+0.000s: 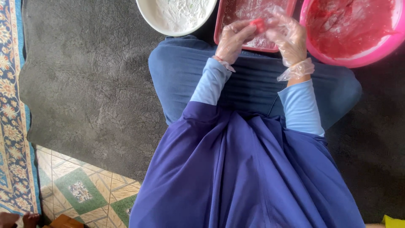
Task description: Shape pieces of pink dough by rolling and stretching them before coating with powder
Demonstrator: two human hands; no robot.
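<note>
Both gloved hands meet over the red tray (223,25): the left hand (233,40) and right hand (289,38) close their fingertips on a small red lump (259,25). Shaping it well calls for light, even pressure, kept above the tray. A pink bowl (379,50) of red mix sits right, a white bowl (147,17) of flour left.

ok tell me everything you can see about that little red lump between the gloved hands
The red lump is small, rounded and bright pinkish red, soft and dough-like by its look. It is pinched between the fingertips of the left hand and the right hand, both in thin clear plastic gloves. It is held above the near end of the dark red rectangular tray, which is dusted white. Most of the lump is hidden by the fingers, so its full shape cannot be told.
</note>
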